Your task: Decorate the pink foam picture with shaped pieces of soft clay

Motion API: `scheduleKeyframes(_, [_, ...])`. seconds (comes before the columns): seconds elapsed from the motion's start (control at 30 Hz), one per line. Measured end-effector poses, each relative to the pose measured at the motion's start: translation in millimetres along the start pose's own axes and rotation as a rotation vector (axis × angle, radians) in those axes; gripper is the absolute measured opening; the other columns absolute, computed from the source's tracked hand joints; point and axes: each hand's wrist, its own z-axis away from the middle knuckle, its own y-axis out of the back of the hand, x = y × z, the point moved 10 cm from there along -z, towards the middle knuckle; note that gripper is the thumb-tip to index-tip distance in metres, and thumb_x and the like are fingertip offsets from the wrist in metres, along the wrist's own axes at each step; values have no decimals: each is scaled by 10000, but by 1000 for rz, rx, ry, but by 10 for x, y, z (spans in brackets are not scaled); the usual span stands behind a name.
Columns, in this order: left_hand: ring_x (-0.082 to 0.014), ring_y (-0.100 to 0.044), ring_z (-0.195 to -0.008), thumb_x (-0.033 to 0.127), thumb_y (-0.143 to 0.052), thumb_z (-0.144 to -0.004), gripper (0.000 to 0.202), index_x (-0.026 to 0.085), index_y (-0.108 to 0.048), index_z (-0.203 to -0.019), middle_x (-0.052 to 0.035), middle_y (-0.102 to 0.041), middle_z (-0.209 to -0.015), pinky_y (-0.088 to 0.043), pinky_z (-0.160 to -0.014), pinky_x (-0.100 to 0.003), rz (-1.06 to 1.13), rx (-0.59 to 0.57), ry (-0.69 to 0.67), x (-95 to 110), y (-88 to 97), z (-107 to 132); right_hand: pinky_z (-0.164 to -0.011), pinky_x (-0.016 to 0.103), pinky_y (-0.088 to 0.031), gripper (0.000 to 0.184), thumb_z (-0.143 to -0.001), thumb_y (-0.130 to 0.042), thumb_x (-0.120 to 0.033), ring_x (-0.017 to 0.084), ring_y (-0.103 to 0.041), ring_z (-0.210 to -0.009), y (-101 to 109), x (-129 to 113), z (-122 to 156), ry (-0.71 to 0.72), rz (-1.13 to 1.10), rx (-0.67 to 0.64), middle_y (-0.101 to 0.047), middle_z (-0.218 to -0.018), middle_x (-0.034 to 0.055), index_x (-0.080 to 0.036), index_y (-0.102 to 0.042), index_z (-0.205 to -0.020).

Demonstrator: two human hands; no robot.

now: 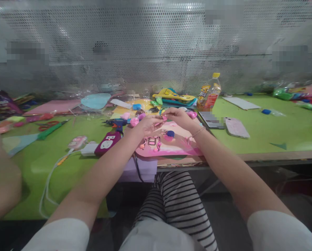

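Both my hands meet over a pink decorated sheet at the table's front edge. My left hand is turned partly palm up, its fingers closed round a small piece of pink modelling clay. From the other side, my right hand pinches the same piece with bent fingers. The clay's exact shape is too small to tell. Below them on the sheet lie a dark blue lump and a small pink frame-like decoration. Pink clay lumps sit beside my left wrist, and a magenta one lies beyond my right.
Left are a blue glue gun, a purple power bank with a white cable, and green scissors. A drink bottle stands behind; a phone lies right. Another person's arm enters at far left.
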Motion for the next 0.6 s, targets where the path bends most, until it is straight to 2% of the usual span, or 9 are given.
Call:
scheduleKeyframes(0.23, [-110, -645, -765, -45, -615, -704, 176, 126, -655, -707, -35, -667, -709, -504, -845, -263, 8, -18, 4, -6, -18, 2, -813, 338, -515, 280, -701, -708, -375, 164, -620, -862, -74, 82, 4, -50, -75, -48, -672, -957, 43, -198, -697, -918])
scheduleKeyframes(0.43, [-54, -625, -682, -69, -560, -747, 208, 107, -667, -714, -25, -664, -700, -480, -797, -182, 10, -37, -6, -7, -52, 4, -788, 346, -514, 312, -637, -763, -406, 154, -611, -770, -21, 124, -1, -97, -76, 14, -684, -853, 31, -194, -693, -855])
scheduleKeyframes(0.6, [-73, -637, -704, -51, -578, -751, 178, 101, -669, -753, -36, -667, -716, -479, -793, -207, -13, -47, -3, -37, -23, -24, -739, 330, -516, 323, -608, -786, -392, 150, -613, -729, 13, 134, 11, -132, -74, 44, -673, -784, 31, -170, -688, -822])
